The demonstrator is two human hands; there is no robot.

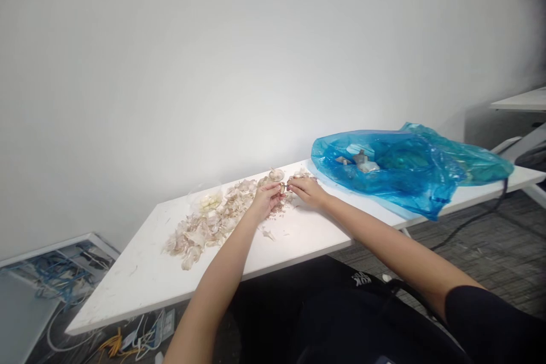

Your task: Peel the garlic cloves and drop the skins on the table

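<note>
My left hand [268, 199] is closed on a small garlic clove [282, 187] above the white table [307, 233]. Against the clove from the right is a thin dark tool, its other end pinched in my right hand [305, 189]; it looks like a small knife. A pile of papery garlic skins [222, 213] spreads to the left of my hands. Just behind my fingers lies a garlic bulb [276, 174]. Pale peeled cloves [210, 201] sit in a clear container or bag at the pile's back edge.
A blue plastic bag [384, 168] with some items inside lies open at the right of the table. The wall [256, 68] rises right behind the table. Bundled cables [63, 276] are on the floor at the left, and a black cable [473, 219] hangs at the right.
</note>
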